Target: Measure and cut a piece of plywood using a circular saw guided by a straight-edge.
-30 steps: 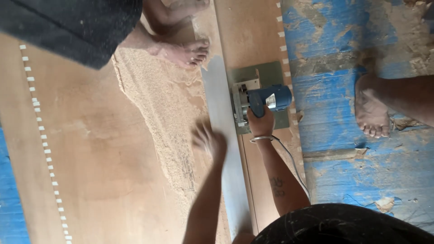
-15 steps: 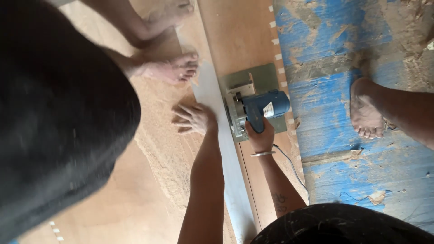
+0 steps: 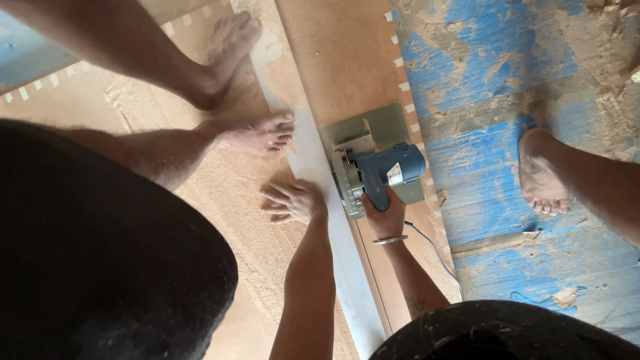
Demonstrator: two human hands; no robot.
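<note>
My right hand [image 3: 385, 217], with a metal bangle on the wrist, grips the handle of a blue circular saw [image 3: 383, 170]. The saw's grey base plate rests on a brown board [image 3: 347, 60] lying on the floor. A long pale strip [image 3: 313, 167] runs along the board against the saw's left side. My left hand [image 3: 293, 200] lies flat, fingers spread, on the sawdust-covered board just left of that strip. The saw's cord [image 3: 433, 250] trails back past my right forearm.
Another person in dark clothing [image 3: 100, 253] fills the left side, bare feet [image 3: 257, 133] on the board close to my left hand. A bare foot [image 3: 540, 173] stands on the blue, sawdust-strewn floor [image 3: 480, 60] at right. Thick sawdust [image 3: 233, 193] covers the board.
My left hand came down from the air and now lies flat on the board beside the strip. The person on the left has come much further into view. My right hand stays on the saw.
</note>
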